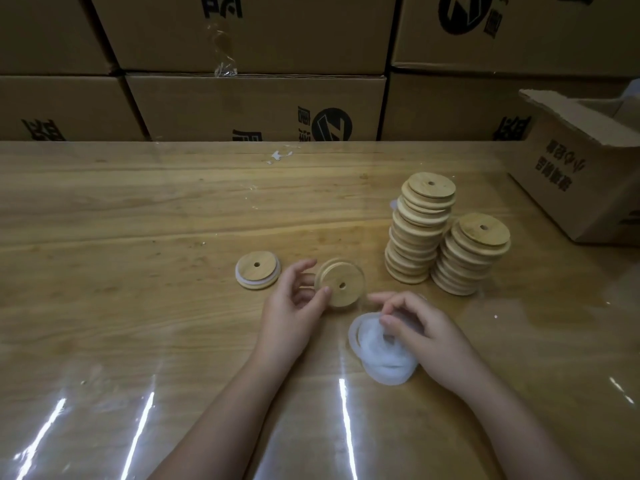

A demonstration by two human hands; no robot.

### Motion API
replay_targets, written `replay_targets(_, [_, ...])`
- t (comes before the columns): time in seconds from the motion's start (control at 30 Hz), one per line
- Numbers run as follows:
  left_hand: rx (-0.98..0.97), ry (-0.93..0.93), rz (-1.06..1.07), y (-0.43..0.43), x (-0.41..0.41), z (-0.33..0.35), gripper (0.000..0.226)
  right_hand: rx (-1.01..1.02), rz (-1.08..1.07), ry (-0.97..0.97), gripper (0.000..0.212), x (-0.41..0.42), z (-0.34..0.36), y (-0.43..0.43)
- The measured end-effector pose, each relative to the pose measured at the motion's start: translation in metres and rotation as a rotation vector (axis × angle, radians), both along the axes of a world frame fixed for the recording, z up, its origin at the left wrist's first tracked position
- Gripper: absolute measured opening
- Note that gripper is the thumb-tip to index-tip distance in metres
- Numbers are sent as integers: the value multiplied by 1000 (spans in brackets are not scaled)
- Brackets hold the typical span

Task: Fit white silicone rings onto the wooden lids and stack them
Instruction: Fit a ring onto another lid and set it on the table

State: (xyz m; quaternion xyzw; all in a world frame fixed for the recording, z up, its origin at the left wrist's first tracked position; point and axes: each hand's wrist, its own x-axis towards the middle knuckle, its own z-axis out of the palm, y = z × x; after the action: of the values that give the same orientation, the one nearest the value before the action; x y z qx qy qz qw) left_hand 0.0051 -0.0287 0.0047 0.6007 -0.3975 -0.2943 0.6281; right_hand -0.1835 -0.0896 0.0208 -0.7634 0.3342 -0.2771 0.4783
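We see the left hand [294,299] near the middle of the tabletop [138,237], holding a wooden lid [341,287] tilted up on its edge; the thumb presses on the face beside the small centre hole and the fingers [304,266] are curled round behind the rim, so they are clamped on the lid. Just towards the near edge, the right hand [419,334] lies over a loose pile of white silicone rings [377,355], its fingers curled down into the pile and the thumb tip at the rim of the top ring; we cannot tell whether they actually grip a ring, as that part is blurred. Towards the left edge from the left hand, a ringed lid [258,270] lies flat, with a white band showing round its side. Towards the right edge stand two stacks of lids side by side and touching: the taller stack [415,237] is farther from us and uneven, and the shorter stack [467,258] is nearer the right edge. At that edge sits an open cardboard box [571,174]. Along the far edge rises a wall of cartons [256,102], with a few white scraps [278,155] lying just before it. The tabletop is wood-grained and glossy, with bright streaks of light near the front edge
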Motion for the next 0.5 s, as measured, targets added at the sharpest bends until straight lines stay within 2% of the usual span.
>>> replay_targets(0.1, [-20, -109, 53, 1, 2, 0, 35, -45, -40, -126, 14, 2, 12, 1])
replay_targets(0.2, [-3, -159, 54, 0, 4, 1, 30, 70, -93, -257, 23, 9, 20, 1])
replay_targets(0.3, [8, -211, 30, 2, 5, 2, 26, 97, -84, -225, 27, 24, 18, 3])
replay_targets(0.4, [8, -187, -3, 4, 5, 4, 23, 110, -71, -213, 24, 40, 17, 1])
replay_targets(0.5, [-3, -130, -20, 4, 5, 7, 20, 12, -122, -198, 20, 53, 15, -4])
